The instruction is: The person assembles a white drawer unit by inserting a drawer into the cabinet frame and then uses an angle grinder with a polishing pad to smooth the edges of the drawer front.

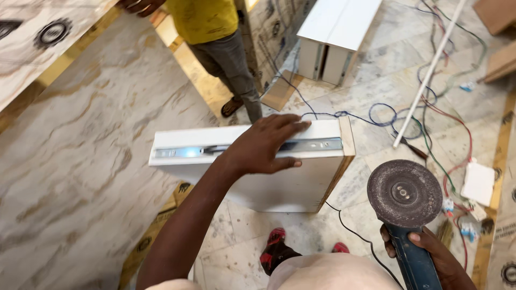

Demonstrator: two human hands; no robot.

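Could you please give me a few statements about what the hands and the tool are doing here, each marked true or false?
1. The left hand rests flat on the metal slide rail fixed to the white drawer box. True.
2. The right hand holds a hammer. False: it grips the blue body of an angle grinder.
3. The grinder's disc is cutting into the drawer box. False: the disc is apart from it, off to the right.
4. Loose cables lie on the marble floor. True.
5. A second person in a yellow shirt stands beyond the drawer box. True.
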